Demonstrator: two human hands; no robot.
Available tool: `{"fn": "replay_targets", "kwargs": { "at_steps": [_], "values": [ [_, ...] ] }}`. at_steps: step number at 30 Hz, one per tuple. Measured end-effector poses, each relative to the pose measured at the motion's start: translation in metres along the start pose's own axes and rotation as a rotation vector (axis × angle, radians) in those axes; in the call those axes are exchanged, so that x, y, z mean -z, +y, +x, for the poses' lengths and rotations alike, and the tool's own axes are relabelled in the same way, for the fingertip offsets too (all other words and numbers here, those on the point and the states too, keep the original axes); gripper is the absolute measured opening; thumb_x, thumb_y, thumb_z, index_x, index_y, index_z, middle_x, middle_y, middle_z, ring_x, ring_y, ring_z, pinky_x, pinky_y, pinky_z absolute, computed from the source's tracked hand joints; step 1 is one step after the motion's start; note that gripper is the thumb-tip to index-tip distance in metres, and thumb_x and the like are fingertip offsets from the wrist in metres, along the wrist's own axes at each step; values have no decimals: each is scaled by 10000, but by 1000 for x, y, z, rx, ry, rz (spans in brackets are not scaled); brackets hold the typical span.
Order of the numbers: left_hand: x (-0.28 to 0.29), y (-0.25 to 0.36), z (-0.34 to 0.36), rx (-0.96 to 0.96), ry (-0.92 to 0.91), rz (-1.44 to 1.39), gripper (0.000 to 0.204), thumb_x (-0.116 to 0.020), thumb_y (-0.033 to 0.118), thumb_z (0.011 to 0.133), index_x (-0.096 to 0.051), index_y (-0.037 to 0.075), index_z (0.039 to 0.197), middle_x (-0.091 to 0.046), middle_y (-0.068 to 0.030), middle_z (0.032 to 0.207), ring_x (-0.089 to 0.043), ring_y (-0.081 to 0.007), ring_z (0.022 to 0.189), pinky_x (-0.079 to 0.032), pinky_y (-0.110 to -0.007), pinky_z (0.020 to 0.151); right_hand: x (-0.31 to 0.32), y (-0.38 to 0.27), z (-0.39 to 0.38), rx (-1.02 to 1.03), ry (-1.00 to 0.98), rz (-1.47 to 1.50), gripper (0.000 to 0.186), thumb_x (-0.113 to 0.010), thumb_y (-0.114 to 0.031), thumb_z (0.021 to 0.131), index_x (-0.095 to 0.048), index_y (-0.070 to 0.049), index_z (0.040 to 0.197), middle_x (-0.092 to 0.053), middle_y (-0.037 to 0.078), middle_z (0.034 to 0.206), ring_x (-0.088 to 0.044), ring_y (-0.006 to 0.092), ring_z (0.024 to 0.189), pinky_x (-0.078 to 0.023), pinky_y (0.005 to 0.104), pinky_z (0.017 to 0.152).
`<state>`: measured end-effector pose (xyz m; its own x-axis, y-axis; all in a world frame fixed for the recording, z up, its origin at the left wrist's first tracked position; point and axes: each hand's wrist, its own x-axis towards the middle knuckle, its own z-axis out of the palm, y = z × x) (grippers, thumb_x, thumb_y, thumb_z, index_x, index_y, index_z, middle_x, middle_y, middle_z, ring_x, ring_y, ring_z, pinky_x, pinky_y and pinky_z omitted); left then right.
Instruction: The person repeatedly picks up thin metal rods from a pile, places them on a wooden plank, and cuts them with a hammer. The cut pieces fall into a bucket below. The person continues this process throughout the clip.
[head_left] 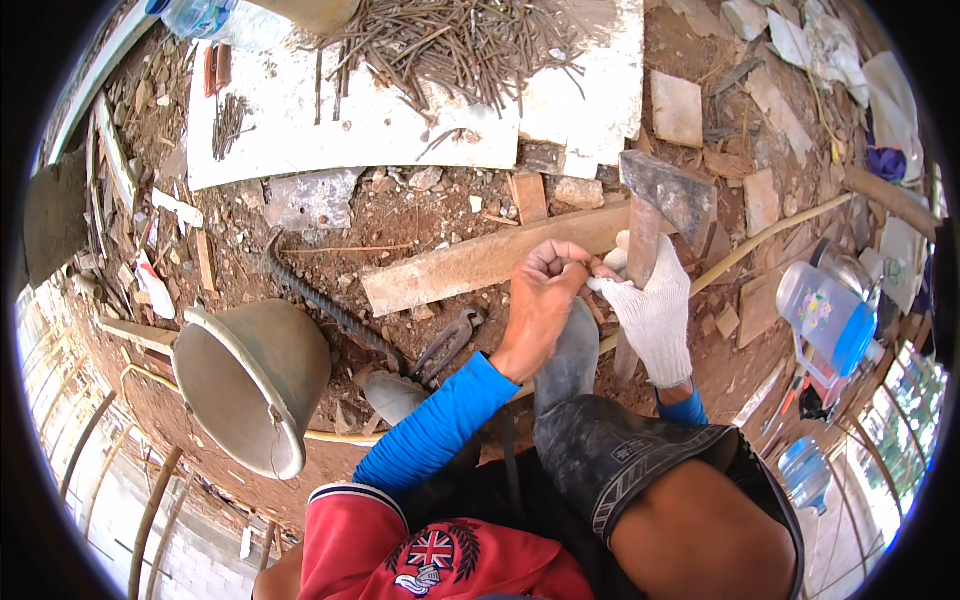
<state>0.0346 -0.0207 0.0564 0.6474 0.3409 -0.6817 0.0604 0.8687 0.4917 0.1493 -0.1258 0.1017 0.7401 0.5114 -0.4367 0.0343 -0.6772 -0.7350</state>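
Note:
My bare left hand (548, 290), in a blue sleeve, has its thumb and fingers pinched together; whatever is between them is too small to make out. Its fingertips meet those of my right hand (652, 315), which wears a white knit glove. The gloved hand is closed round the wooden handle of a hammer (668, 195), whose broad grey metal head points away from me. Under the hands is a grey rubber boot (568, 355) on my foot. A wooden plank (450, 268) lies just beyond my left hand. Pincers (452, 345) rest on the soil left of my forearm.
A tilted grey bucket (300, 350) stands at left, near a ribbed steel bar (330, 312). Beyond the plank, a white board (290, 140) carries a heap of thin rusty rods (450, 50). A plastic jug (820, 310) lies at right. Stones and wood scraps cover the soil.

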Motion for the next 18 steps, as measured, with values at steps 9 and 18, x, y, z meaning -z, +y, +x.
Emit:
{"fn": "replay_targets", "kwargs": {
  "at_steps": [9,18],
  "values": [
    [11,-8,4,-36,-9,-67,110,-631,31,1065,-736,34,1099,-808,-101,1023,-735,-128,924,-537,-260,791,-13,9,12,7,-75,63,507,-890,-82,867,-671,24,1311,-787,133,1095,-765,180,992,-627,339,832],
    [15,10,6,-220,129,622,187,-731,84,1041,-773,1,1203,-808,-124,1032,-736,-208,899,-580,-365,803,-10,20,18,-22,19,35,471,-894,-86,860,-679,11,1267,-779,106,1013,-760,176,907,-620,345,808]
  ]
}}
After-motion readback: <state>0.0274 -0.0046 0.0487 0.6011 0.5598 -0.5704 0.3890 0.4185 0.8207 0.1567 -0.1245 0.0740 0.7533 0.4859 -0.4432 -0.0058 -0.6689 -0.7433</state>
